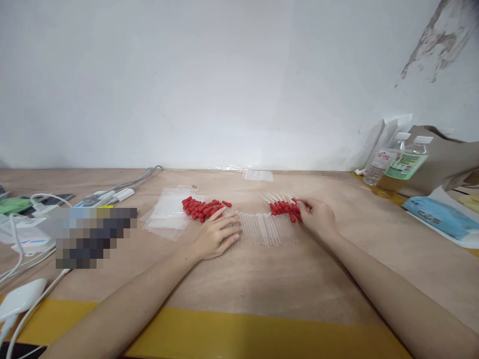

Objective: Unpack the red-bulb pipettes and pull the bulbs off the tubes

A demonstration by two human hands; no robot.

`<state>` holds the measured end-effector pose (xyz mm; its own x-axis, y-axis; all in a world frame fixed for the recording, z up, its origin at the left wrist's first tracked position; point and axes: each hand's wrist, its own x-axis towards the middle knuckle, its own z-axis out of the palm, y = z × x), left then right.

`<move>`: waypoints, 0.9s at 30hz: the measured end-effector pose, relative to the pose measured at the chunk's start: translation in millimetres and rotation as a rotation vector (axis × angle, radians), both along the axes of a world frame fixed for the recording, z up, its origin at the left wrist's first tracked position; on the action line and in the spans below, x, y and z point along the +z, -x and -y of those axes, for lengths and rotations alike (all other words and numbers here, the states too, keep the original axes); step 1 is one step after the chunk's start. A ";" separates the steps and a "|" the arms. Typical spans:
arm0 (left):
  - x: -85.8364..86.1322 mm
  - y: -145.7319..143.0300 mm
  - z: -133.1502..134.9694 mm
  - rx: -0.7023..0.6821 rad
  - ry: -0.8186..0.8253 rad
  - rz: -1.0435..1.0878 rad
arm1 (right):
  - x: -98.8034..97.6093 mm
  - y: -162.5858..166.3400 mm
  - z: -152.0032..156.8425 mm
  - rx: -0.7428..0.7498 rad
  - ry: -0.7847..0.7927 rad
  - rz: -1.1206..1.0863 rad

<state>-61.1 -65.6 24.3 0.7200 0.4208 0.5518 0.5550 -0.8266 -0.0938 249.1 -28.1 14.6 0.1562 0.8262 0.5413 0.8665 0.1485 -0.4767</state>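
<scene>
My left hand lies flat with its fingers stretched over the left end of a row of clear thin tubes. Just beyond it is a heap of loose red rubber bulbs. My right hand is closed, thumb and fingertips pinched on the red bulb of a dropper at the right edge of a group. These droppers have red bulbs toward me and pale thin tubes pointing to the wall. Part of the pinched dropper is hidden by the fingers.
Clear plastic bags lie left of the bulbs, and another small bag by the wall. Cables and a power strip occupy the left. Two bottles, a paper bag and a blue tissue pack stand at right.
</scene>
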 end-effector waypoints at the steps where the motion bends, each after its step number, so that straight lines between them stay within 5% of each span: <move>1: -0.3 -1.5 -0.3 0.011 -0.025 0.023 | 0.6 1.4 1.7 0.000 -0.021 -0.052; 7: -6.2 -18.3 -4.4 0.153 -0.204 0.203 | -6.1 32.1 17.8 0.423 -0.191 -0.137; 13: -6.0 -30.3 -2.7 0.137 -0.216 0.107 | -9.2 62.3 36.5 0.738 -0.249 -0.066; 19: -8.4 -32.9 -2.7 0.160 -0.208 0.074 | 0.2 71.1 47.6 0.671 -0.217 0.179; 27: -10.1 -39.2 1.3 0.100 -0.217 0.000 | -8.6 86.8 45.9 0.596 -0.455 0.471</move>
